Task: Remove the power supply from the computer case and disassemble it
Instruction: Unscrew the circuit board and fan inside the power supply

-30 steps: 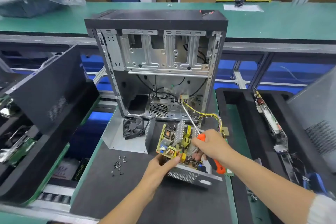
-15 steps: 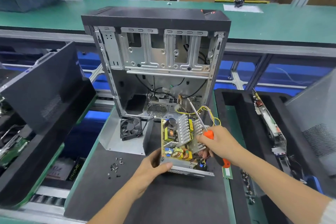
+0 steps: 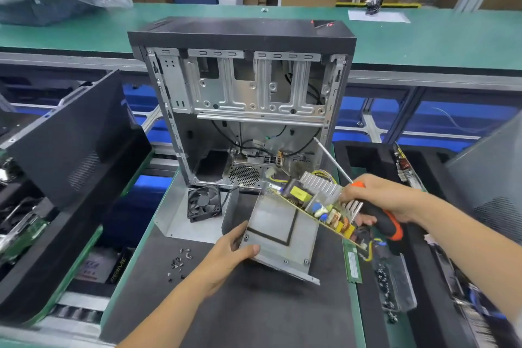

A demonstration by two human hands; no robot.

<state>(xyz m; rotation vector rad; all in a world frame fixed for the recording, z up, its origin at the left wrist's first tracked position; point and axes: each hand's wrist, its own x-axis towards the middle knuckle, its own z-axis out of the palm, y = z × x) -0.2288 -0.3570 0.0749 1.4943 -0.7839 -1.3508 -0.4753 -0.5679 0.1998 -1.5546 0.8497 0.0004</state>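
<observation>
The power supply is already out of the computer case (image 3: 243, 99) and half apart. Its circuit board (image 3: 319, 206), with finned heatsinks and a yellow transformer, is tilted up out of the metal housing (image 3: 278, 234), its long axis running from up near the case down and away toward the right hand. The housing's bare floor faces the camera, tipped, with its lower edge close to the tabletop (image 3: 254, 313).

The left hand (image 3: 228, 257) grips the housing's near-left corner, thumb curled over the rim and fingers underneath. The right hand (image 3: 381, 200) is wrapped around the orange-and-black handle of a screwdriver (image 3: 378, 215), whose shaft points up and away toward the case; its fingertips also seem to pinch the heatsink edge of the board, though the exact contact is hard to read.

So the board lies just inward of the right hand and beyond the left. The right hand is nearer the board, the left nearer the housing, and the likely next move is drawing the two apart along that slope. The yellow wires (image 3: 322, 174) behind the board may still tether it.

Beyond the left hand a loose fan (image 3: 204, 203) stands on a removed steel cover (image 3: 175, 217); to the outside of that hand lies a scatter of screws (image 3: 178, 263).
</observation>
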